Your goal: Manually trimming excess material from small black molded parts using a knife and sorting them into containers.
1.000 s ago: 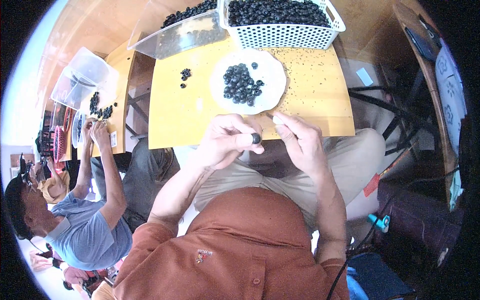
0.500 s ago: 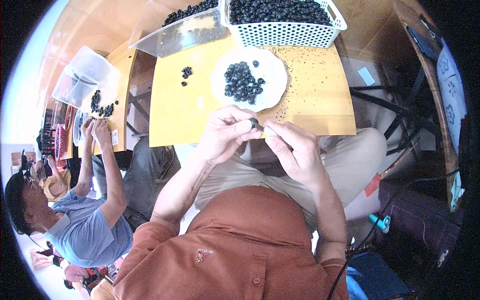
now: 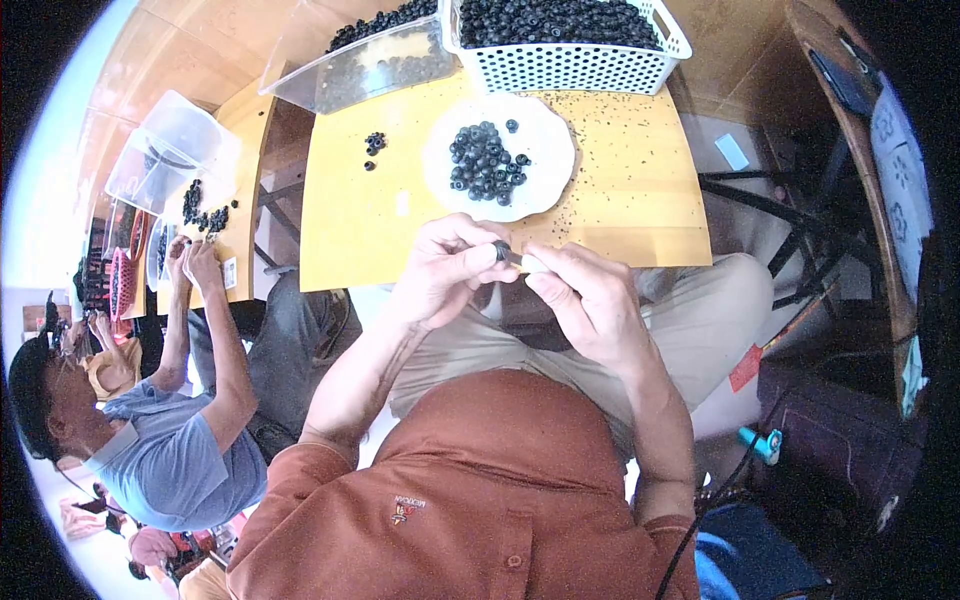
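Observation:
My left hand (image 3: 445, 270) pinches a small round black part (image 3: 501, 250) between thumb and fingertips, just off the table's near edge. From the right, my right hand (image 3: 595, 305) grips a thin small tool (image 3: 517, 259) whose narrow tip meets the black part. Most of that tool is hidden in my fingers, so its exact kind does not show. Beyond my hands stands a white plate (image 3: 548, 175) with a heap of black ring-shaped parts (image 3: 485, 160), their centres holed. A few more such parts (image 3: 375, 140) lie on the wood left of the plate.
At the back stand a white perforated basket (image 3: 570, 72) and a clear plastic box (image 3: 375, 82), both holding many black parts. Dark crumbs dot the yellow wooden table (image 3: 640, 170) right of the plate. On the left, a co-worker (image 3: 190, 450) handles similar parts at another table.
The black part has turned a little in my left fingers. My right hand has shifted slightly left with the tool. Plate and containers stay put.

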The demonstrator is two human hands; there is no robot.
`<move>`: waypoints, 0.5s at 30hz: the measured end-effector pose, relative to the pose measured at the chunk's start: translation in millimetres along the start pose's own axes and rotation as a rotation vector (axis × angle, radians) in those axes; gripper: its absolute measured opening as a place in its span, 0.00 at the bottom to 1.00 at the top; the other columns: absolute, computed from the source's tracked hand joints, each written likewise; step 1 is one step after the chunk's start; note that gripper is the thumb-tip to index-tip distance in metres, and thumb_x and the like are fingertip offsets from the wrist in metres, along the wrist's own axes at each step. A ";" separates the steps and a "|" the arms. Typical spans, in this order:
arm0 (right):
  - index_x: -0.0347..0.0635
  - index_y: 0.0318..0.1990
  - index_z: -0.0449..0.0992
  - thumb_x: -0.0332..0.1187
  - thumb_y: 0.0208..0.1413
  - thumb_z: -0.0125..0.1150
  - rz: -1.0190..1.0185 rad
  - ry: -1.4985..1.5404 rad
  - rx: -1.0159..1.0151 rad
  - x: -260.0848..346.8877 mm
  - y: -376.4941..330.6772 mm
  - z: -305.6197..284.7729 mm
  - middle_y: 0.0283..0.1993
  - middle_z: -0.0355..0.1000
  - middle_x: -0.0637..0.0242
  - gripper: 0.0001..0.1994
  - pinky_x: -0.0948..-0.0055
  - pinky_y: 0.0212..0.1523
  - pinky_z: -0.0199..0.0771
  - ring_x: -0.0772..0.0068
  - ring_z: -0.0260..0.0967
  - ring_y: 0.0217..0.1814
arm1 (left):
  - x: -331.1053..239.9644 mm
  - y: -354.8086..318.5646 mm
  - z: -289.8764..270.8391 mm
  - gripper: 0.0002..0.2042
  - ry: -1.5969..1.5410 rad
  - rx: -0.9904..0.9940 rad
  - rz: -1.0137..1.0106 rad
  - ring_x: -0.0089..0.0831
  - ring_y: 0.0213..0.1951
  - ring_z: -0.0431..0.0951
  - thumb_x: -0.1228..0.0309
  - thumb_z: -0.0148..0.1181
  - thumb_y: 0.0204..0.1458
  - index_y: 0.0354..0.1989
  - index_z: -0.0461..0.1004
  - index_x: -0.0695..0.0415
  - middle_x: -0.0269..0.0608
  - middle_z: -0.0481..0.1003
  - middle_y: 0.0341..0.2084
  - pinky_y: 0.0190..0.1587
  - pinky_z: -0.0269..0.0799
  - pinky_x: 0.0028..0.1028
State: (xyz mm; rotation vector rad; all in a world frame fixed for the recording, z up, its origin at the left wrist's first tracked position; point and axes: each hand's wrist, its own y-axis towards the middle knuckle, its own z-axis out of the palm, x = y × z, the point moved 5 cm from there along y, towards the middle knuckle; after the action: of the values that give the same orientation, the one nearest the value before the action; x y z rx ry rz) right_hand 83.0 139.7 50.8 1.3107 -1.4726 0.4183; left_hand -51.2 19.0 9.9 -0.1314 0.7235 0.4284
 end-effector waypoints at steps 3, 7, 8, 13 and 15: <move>0.32 0.50 0.78 0.32 0.64 0.59 0.121 -0.030 -0.133 -27.6 2.2 -7.0 0.40 0.79 0.51 0.13 0.65 0.41 0.78 0.56 0.80 0.40 | -4.3 -5.6 13.5 0.03 0.024 0.064 0.024 0.36 0.36 0.83 0.82 0.62 0.55 0.37 0.77 0.64 0.52 0.77 0.36 0.42 0.85 0.32; 0.29 0.50 0.77 0.32 0.65 0.58 0.178 -0.006 -0.157 -25.8 0.6 -18.2 0.43 0.79 0.48 0.14 0.66 0.44 0.77 0.57 0.80 0.44 | -8.0 -4.8 12.5 0.04 0.102 0.059 0.026 0.35 0.34 0.81 0.79 0.63 0.55 0.38 0.78 0.61 0.49 0.75 0.32 0.40 0.83 0.30; 0.29 0.50 0.77 0.32 0.65 0.58 0.157 0.011 -0.141 -24.1 1.5 -15.8 0.43 0.79 0.48 0.14 0.67 0.44 0.77 0.57 0.80 0.44 | -8.8 -4.7 10.9 0.05 0.164 0.024 0.033 0.33 0.32 0.79 0.75 0.65 0.55 0.39 0.78 0.59 0.47 0.74 0.29 0.38 0.81 0.28; 0.28 0.50 0.77 0.32 0.65 0.58 0.123 0.032 -0.094 -14.1 -0.1 -12.5 0.42 0.79 0.49 0.14 0.68 0.46 0.77 0.59 0.80 0.44 | -2.7 -2.5 8.2 0.04 0.098 0.021 0.012 0.34 0.36 0.81 0.79 0.63 0.56 0.39 0.77 0.62 0.49 0.76 0.33 0.42 0.83 0.30; 0.28 0.50 0.77 0.32 0.64 0.60 0.113 0.094 -0.077 -13.4 -0.5 -9.2 0.44 0.79 0.49 0.14 0.68 0.47 0.77 0.59 0.80 0.45 | -1.0 -1.5 4.9 0.04 0.040 0.033 0.005 0.35 0.39 0.83 0.83 0.61 0.56 0.38 0.76 0.65 0.51 0.78 0.37 0.46 0.85 0.35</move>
State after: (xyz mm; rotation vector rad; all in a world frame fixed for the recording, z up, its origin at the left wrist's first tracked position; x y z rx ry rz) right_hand 85.4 153.5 42.6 1.1358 -1.4744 0.4854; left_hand -48.3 18.6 14.2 -0.1077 0.7704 0.4197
